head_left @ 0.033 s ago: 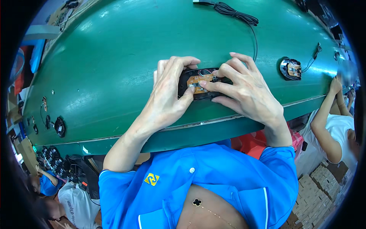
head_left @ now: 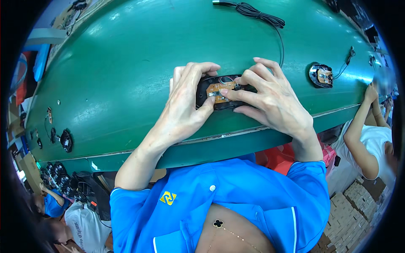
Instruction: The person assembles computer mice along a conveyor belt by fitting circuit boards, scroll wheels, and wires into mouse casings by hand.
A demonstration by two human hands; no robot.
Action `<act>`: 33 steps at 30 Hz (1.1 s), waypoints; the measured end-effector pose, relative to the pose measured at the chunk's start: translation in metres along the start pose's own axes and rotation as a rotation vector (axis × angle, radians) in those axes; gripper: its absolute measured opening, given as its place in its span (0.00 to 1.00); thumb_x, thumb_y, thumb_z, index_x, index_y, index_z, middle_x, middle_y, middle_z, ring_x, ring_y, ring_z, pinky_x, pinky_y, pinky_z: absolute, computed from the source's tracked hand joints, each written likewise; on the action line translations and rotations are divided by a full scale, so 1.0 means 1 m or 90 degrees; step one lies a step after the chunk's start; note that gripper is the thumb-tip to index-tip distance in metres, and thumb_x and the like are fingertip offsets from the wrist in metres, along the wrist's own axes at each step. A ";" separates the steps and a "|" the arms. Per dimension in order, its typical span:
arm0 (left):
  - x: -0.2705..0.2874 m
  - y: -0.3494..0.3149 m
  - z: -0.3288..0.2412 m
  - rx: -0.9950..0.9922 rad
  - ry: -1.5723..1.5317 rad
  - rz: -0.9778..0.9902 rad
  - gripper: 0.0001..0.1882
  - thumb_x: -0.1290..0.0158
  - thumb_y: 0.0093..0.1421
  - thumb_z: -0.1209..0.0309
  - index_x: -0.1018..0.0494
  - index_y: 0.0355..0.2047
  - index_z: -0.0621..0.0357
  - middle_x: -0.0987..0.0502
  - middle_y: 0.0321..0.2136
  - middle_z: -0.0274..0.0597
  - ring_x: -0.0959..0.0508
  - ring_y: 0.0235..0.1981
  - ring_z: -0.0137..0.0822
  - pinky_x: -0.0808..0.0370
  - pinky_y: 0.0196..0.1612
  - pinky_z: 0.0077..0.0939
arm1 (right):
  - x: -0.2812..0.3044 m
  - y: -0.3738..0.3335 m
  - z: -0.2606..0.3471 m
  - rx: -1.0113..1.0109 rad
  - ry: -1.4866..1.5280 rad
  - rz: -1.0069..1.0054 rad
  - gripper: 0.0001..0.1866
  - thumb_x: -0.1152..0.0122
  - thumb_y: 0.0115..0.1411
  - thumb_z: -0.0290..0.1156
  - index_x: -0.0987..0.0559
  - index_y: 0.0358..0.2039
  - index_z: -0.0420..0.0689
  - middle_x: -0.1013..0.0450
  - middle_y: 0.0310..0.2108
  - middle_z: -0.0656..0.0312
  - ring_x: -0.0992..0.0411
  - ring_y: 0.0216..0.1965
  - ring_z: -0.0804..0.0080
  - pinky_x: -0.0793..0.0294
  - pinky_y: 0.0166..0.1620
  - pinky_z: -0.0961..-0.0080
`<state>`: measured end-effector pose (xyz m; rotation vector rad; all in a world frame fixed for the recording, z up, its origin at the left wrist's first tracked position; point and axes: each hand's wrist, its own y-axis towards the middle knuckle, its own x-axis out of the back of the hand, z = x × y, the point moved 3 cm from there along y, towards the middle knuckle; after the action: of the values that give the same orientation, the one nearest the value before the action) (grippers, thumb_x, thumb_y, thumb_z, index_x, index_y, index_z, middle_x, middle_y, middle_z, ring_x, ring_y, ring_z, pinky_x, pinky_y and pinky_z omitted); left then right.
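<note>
An opened computer mouse with a black shell [head_left: 201,99] lies on the green bench in front of me. Its orange-brown circuit board [head_left: 215,88] sits inside, with thin wires at the far edge. My left hand [head_left: 185,99] wraps round the shell's left end, thumb pressed on the board's near left part. From the right, my right hand [head_left: 270,95] grips the other end; its index fingertip presses on the middle of the board and its thumb is at the near side. A dark cable [head_left: 282,48] runs from behind my right hand to a tied coil [head_left: 261,16] farther back.
Another opened mouse [head_left: 321,76] with its cable rests at the right. Small mouse parts [head_left: 66,140] lie at the far left of the green bench [head_left: 126,55]. A co-worker's arm [head_left: 362,114] leans on the right edge. More people sit at lower left, near piled black parts [head_left: 57,179].
</note>
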<state>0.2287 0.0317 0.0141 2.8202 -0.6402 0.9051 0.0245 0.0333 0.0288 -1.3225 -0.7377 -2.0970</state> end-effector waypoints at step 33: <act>0.009 0.001 0.011 0.012 -0.019 -0.010 0.23 0.43 0.55 0.79 0.29 0.52 0.58 0.27 0.48 0.44 0.31 0.50 0.43 0.31 0.56 0.37 | -0.020 0.010 -0.011 -0.033 0.120 -0.099 0.36 0.22 0.46 0.43 0.22 0.57 0.49 0.28 0.40 0.67 0.35 0.42 0.68 0.40 0.55 0.68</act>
<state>0.2410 0.0250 0.0105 2.8561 -0.6162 0.8721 0.0318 0.0221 0.0081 -1.1040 -0.7301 -2.3400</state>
